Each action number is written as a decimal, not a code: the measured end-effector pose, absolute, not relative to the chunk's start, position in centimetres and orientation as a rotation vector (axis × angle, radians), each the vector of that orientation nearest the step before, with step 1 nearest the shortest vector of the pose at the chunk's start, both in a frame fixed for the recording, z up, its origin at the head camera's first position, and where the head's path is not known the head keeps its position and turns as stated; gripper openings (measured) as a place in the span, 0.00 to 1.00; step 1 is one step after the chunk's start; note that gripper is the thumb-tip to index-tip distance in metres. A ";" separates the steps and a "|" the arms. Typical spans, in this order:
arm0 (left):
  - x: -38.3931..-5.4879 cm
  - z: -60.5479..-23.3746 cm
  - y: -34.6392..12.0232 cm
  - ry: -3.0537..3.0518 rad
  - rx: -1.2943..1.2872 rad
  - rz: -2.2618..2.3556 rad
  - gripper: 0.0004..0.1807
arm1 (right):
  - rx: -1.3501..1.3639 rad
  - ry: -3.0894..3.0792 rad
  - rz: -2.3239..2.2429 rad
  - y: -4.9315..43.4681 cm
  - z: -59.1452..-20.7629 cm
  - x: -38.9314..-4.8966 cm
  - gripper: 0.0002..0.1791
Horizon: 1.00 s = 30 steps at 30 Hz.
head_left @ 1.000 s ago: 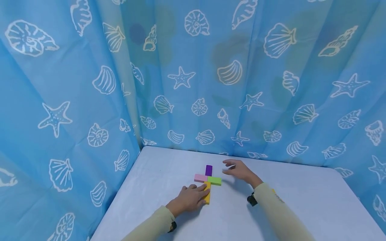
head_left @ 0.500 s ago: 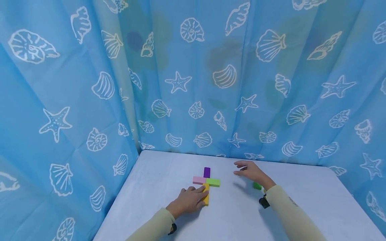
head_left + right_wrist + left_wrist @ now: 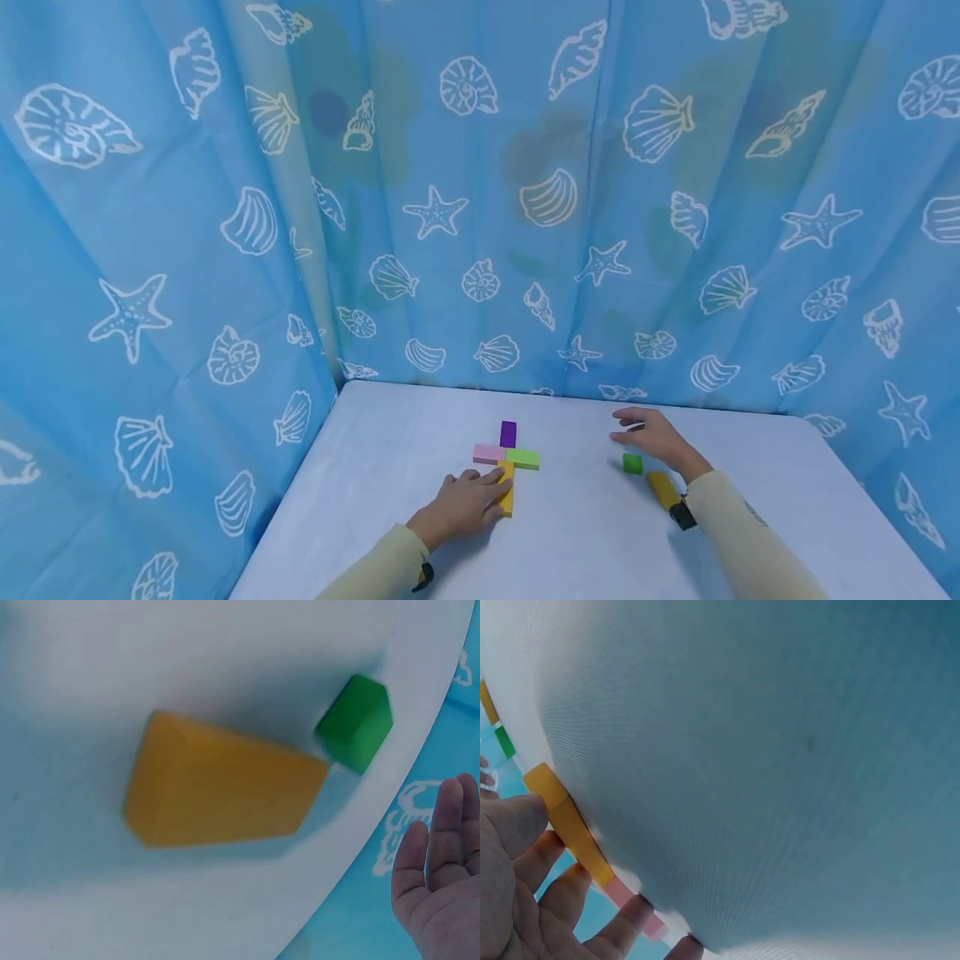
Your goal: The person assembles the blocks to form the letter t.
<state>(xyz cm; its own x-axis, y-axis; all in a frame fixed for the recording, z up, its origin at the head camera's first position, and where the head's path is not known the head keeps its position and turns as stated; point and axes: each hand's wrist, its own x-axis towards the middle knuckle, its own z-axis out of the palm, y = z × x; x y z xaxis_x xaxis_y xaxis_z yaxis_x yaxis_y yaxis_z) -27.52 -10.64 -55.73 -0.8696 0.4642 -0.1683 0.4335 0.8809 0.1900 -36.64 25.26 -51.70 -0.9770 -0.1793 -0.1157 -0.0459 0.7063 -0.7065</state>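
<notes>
My left hand [image 3: 461, 504] rests on a yellow block [image 3: 507, 500], its fingertips across the top and side. In the left wrist view the fingers [image 3: 622, 926] are spread and fairly straight along the yellow block [image 3: 577, 836] and a pink block [image 3: 619, 892]. Beyond the yellow block's far end, the pink block [image 3: 489, 453] and a light green block [image 3: 522, 458] lie end to end as a crossbar. A purple block [image 3: 508, 434] extends behind them. My right hand [image 3: 656, 433] hovers with nothing held, near a green block [image 3: 632, 463] and a second yellow block [image 3: 663, 490].
All blocks lie on a white-covered table [image 3: 585, 550]. A blue curtain [image 3: 450, 208] with white shell prints rises behind the table and along its left side. In the right wrist view the yellow block [image 3: 232, 787] lies close to the green block [image 3: 356, 724].
My right hand has moved rightward from beside the light green block, uncovering the green block and second yellow block. My left hand stays on its yellow block. The head view has shifted slightly.
</notes>
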 end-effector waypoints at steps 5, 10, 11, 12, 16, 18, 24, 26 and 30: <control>-27.6 -55.6 -10.6 2.829 0.671 0.217 0.28 | -0.142 2.728 -1.109 26.3 -51.8 -36.4 0.33; -27.6 -55.5 -10.7 2.829 0.655 0.216 0.28 | -0.112 2.728 -1.075 26.9 -52.3 -36.2 0.34; -27.6 -55.5 -10.7 2.826 0.655 0.217 0.28 | -0.104 2.724 -1.071 26.9 -52.4 -36.2 0.33; -27.6 -55.4 -10.7 2.821 0.655 0.217 0.28 | -0.106 2.724 -1.059 27.0 -52.6 -36.1 0.33; -27.4 -55.1 -10.7 2.822 0.659 0.218 0.28 | -0.116 2.737 -1.032 27.4 -52.9 -35.9 0.32; -27.4 -55.0 -10.7 2.822 0.660 0.221 0.29 | -0.121 2.745 -1.023 27.5 -53.1 -35.8 0.32; -27.4 -54.9 -10.8 2.803 0.647 0.202 0.29 | -0.133 2.731 -0.984 27.7 -54.1 -35.4 0.33; -27.4 -54.8 -10.7 2.805 0.642 0.202 0.29 | -0.126 2.743 -0.968 27.8 -54.4 -35.4 0.34; -27.3 -54.7 -10.8 2.800 0.628 0.216 0.29 | -0.096 2.769 -0.925 27.8 -55.0 -35.4 0.34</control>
